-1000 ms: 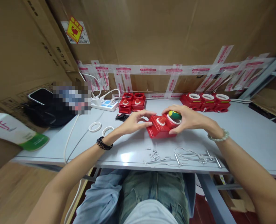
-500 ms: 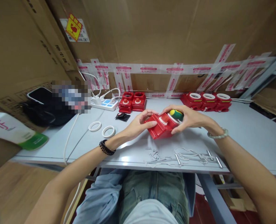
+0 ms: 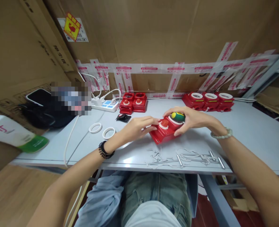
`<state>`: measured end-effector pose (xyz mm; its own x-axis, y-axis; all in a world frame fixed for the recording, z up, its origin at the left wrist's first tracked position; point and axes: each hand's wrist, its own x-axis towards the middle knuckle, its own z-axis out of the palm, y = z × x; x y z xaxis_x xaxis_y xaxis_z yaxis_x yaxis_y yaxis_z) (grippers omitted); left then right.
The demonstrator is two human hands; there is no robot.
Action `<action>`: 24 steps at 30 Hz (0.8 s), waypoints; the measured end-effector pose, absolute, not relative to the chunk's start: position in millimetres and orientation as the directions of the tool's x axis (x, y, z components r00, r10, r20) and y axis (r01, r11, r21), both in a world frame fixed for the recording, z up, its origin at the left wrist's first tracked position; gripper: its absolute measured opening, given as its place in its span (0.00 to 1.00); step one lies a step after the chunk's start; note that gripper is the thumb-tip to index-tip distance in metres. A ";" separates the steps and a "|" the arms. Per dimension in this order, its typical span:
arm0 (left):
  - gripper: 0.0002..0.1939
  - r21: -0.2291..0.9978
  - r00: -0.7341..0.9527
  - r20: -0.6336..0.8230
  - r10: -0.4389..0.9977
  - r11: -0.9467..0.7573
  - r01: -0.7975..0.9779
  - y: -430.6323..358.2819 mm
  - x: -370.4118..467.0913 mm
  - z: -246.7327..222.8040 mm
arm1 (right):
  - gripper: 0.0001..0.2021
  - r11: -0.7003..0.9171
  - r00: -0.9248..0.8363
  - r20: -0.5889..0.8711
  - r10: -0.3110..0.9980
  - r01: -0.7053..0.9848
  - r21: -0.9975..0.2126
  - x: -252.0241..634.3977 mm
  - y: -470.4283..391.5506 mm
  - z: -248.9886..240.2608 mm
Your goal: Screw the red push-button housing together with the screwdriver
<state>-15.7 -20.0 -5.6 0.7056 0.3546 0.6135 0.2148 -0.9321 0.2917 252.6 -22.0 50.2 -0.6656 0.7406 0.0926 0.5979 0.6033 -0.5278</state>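
A glossy red plastic box [image 3: 165, 132] sits tilted near the middle of the pale grey bench [image 3: 248, 138], its near-left corner down on the smooth top. The left hand [image 3: 137, 126] rests against the box's left end, fingers curled loosely along the edge, a narrow grip. The right hand [image 3: 191, 118] closes over the far right end, its grip wrapped around a rounded green-and-yellow knob [image 3: 178, 116] that sits in a white ring on the box. A small red button [image 3: 164, 123] with a white collar shows between the hands.

Just near of the box lies a scatter of thin metal screws and pins [image 3: 182, 157], close to the bench's near edge. Two flat white rings [image 3: 103, 130] lie to the left. Far back stand two red boxes [image 3: 133, 102] and, to the right, a row of three [image 3: 209, 101] against the taped cardboard wall [image 3: 167, 34]. The bench is open to the right of the hands.
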 end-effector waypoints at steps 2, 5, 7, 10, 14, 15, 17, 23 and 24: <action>0.09 0.071 0.740 0.620 0.262 -0.958 0.279 -19.8 -18.4 -9.0 | 0.34 0.604 -0.672 0.080 0.737 0.600 -0.524 253.3 -21.7 51.0; 0.14 -0.076 0.804 0.545 0.236 -0.942 0.328 -18.7 -21.4 -16.1 | 0.34 0.598 -0.672 0.066 0.738 0.606 -0.525 253.6 -20.6 51.0; 0.15 -0.048 0.831 0.495 0.254 -0.947 0.318 -16.3 -21.3 -21.0 | 0.33 0.601 -0.672 0.059 0.738 0.615 -0.511 253.0 -19.2 49.6; 0.12 0.057 0.843 0.467 0.266 -0.961 0.271 -11.1 -18.2 -26.9 | 0.31 0.607 -0.667 0.040 0.744 0.649 -0.459 252.2 -16.3 45.1; 0.10 0.102 0.830 0.487 0.273 -0.961 0.257 -6.8 -13.6 -29.5 | 0.33 0.587 -0.617 0.034 0.786 0.728 -0.355 251.9 -14.7 38.7; 0.10 0.094 0.829 0.487 0.274 -0.960 0.262 -6.5 -12.7 -29.7 | 0.34 0.581 -0.608 0.030 0.794 0.742 -0.336 251.7 -15.3 38.1; 0.12 0.052 0.834 0.479 0.273 -0.957 0.284 -6.3 -10.6 -30.2 | 0.35 0.573 -0.599 0.012 0.800 0.760 -0.307 250.7 -18.0 38.4; 0.15 -0.057 0.841 0.481 0.248 -0.948 0.313 -5.5 -6.2 -34.3 | 0.35 0.524 -0.530 0.045 0.847 0.818 -0.237 239.9 -29.7 45.2; 0.15 -0.047 0.838 0.487 0.248 -0.950 0.308 -5.2 -6.6 -35.4 | 0.34 0.526 -0.525 0.070 0.848 0.819 -0.229 237.4 -30.8 45.7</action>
